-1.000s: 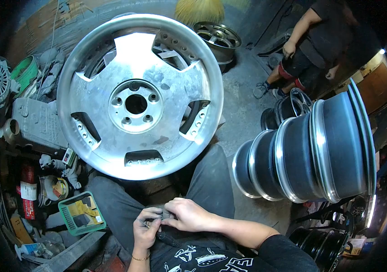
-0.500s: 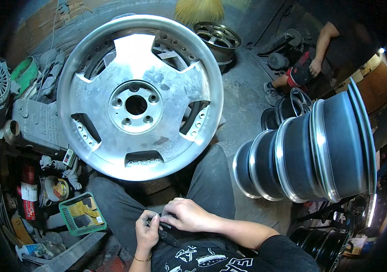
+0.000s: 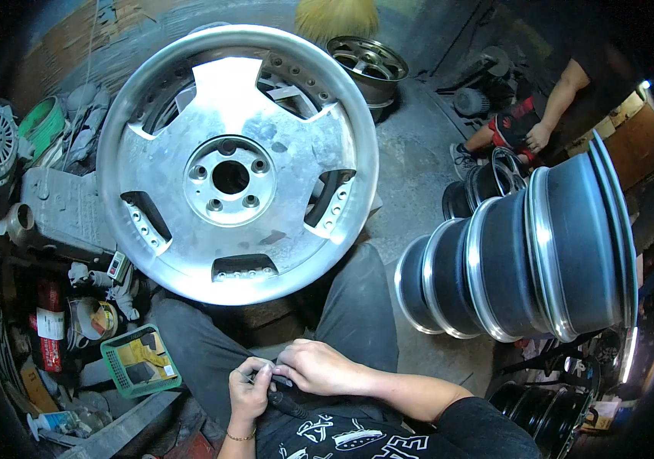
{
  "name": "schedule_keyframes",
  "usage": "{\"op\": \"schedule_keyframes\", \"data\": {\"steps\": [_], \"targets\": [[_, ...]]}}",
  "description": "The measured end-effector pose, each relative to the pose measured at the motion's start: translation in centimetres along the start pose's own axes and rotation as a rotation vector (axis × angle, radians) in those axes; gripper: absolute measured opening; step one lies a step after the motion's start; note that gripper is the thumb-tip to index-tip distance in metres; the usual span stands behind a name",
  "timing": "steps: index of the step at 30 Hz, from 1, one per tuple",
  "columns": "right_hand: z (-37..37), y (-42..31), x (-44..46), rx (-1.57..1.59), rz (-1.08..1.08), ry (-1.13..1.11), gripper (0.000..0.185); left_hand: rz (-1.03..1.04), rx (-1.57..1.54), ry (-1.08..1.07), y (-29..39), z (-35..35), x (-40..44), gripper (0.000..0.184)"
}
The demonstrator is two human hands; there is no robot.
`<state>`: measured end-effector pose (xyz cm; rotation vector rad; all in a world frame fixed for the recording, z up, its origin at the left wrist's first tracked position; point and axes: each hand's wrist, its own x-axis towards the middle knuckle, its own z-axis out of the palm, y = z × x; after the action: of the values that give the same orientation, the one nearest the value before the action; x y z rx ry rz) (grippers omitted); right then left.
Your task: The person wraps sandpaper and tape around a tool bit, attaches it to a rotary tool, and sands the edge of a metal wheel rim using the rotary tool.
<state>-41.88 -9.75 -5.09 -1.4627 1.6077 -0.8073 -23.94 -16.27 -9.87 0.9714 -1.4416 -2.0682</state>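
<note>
My left hand is closed around a dark handheld tool whose black, cord-like rear end points toward my shirt. Its exact kind is hidden by my fingers. Close beside it, my right hand is closed, the fingertips pinching at the front end of the tool; whatever small part they hold cannot be made out. Both hands are low over my lap. In front of my knees stands a large silver alloy wheel, its face toward me, with a round centre bore and several bolt holes. Neither hand touches the wheel.
To the right lies a stack of dark-barrelled rims. Another wheel rests at the back. A person is at the far right. On the left are a green basket with yellow sandpaper-like sheets, a red can and dusty machinery.
The person at the far right has shifted, with the arm and leg now lower and nearer the rims. My hands have barely moved and stay together.
</note>
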Motion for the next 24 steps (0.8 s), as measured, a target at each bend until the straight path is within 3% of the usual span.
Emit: {"op": "schedule_keyframes", "data": {"steps": [9,18,24], "targets": [[-0.5,0.0,-0.1,-0.01,-0.005,0.066,0.02,0.042,-0.082,0.028,0.6,0.6,0.1,0.003],[0.3,0.6,-0.1,-0.056,-0.005,-0.031,0.021,0.043,-0.035,0.019,0.0,0.4,-0.1,0.003],[-0.2,0.5,0.0,-0.02,-0.034,0.061,0.021,0.043,-0.078,0.053,0.4,0.7,0.0,0.005]]}}
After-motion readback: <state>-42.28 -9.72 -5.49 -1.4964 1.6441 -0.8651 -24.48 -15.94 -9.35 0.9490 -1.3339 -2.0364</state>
